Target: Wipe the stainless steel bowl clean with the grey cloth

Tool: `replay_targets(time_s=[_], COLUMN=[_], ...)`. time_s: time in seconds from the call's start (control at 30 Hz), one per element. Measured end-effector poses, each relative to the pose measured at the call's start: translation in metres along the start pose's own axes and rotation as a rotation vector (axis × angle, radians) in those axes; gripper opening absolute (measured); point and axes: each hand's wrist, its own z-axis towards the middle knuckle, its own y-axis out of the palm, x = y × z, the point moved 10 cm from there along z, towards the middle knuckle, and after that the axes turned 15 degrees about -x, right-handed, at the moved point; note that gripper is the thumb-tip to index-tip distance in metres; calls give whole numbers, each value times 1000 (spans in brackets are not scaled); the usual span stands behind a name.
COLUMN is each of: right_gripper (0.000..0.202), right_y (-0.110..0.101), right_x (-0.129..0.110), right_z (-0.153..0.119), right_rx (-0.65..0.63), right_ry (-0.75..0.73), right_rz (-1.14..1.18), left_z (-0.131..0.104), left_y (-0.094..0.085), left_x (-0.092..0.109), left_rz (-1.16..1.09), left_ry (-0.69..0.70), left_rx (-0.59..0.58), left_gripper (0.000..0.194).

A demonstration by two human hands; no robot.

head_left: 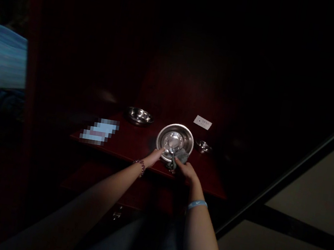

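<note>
A shiny metal bowl point(170, 134) is tilted toward me near the front edge of a dark red shelf. My left hand point(153, 157) is closed on the bowl's lower left rim, thumb on the inside. A grey cloth point(181, 156) is in my right hand point(186, 170), pressed against the bowl's lower right side. Part of the cloth hangs below the rim. The fingers of both hands are partly hidden behind the bowl and cloth.
On the red shelf point(138, 146), a second metal bowl point(139, 116) stands back left, and a small metal bowl point(204, 147) sits to the right. A white card point(203, 122) is behind. Left lies a blurred-out pale item point(100, 131). A dark slanted edge point(270, 194) runs along the right.
</note>
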Motion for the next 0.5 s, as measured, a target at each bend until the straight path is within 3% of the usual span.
replay_targets(time_s=[0.17,0.33,0.5], right_gripper=[33,31,33], right_y=[27,27,22], right_x=[-4,-7,-8], right_z=[10,7,7], right_rx=[-47,-7,10], right_ry=[21,43,41], right_rz=[162,227,208], left_z=[2,7,2], left_y=[-6,-11,-9], left_x=[-3,-3,0], left_rz=[-44,-28,53], left_ry=[20,83,44], left_rx=[22,42,47], left_gripper=[29,32,33])
